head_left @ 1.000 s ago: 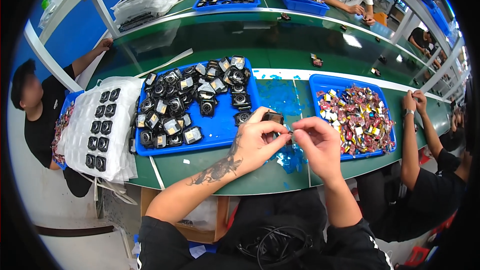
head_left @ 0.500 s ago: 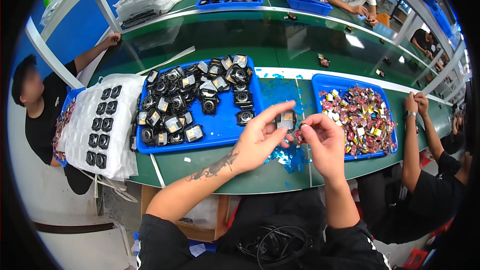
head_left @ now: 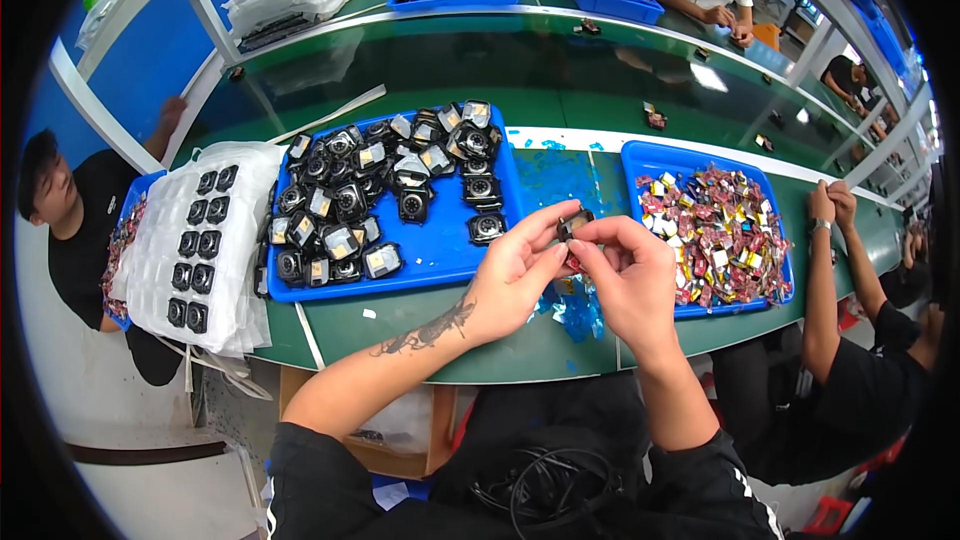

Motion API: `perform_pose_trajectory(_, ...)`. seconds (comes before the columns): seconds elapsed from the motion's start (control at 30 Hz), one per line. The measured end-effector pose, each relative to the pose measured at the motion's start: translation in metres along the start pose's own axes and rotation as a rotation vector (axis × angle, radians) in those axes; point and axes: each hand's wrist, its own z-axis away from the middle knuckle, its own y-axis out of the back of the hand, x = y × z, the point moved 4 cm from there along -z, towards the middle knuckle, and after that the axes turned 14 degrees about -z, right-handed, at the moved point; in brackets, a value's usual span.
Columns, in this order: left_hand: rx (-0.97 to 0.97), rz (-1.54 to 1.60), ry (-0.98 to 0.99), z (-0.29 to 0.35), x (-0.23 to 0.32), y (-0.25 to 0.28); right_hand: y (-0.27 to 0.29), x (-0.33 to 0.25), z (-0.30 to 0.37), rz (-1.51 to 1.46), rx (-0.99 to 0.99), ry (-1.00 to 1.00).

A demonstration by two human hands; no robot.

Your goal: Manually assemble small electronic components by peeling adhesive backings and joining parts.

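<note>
Between my two hands is a small black watch housing (head_left: 574, 224), tilted and partly covered by fingers. My left hand (head_left: 518, 275) is closed around its side, thumb and fingers gripping it. My right hand (head_left: 637, 285) pinches at the same spot, its thumb and forefinger against the housing. A bit of red part (head_left: 573, 263) shows under the fingertips; most of it is hidden. Left of my hands, a blue tray (head_left: 440, 255) carries a heap of similar black housings (head_left: 350, 202). On the right, another blue tray (head_left: 628, 162) is filled with small red, yellow and white parts (head_left: 715, 240).
Scraps of blue film (head_left: 580, 315) lie on the green table (head_left: 480, 355) below my hands. White plastic trays (head_left: 150, 240) with housings stand at the left. Beyond a white rail, small parts (head_left: 655, 117) lie on the green belt (head_left: 420, 65). Co-workers sit around.
My hands have come together, and the right fingers now touch the housing, which has turned from face-on to tilted. At the left, a co-worker's arm has drawn back from the belt.
</note>
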Motion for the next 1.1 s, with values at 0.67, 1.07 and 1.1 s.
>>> perform_pose_trajectory(0.67, -0.094, -0.128, -0.014, 0.006, 0.006, -0.005, -0.001, -0.018, 0.006, 0.171, 0.002, 0.274)
perform_pose_trajectory(1.07, -0.016, -0.024, 0.051, -0.001, 0.003, -0.002, 0.016, 0.018, 0.007, -0.496, 0.093, -0.096)
perform_pose_trajectory(1.1, 0.003, -0.018, 0.019, -0.003, 0.004, 0.0, 0.018, 0.015, 0.01, -0.492, 0.064, -0.12)
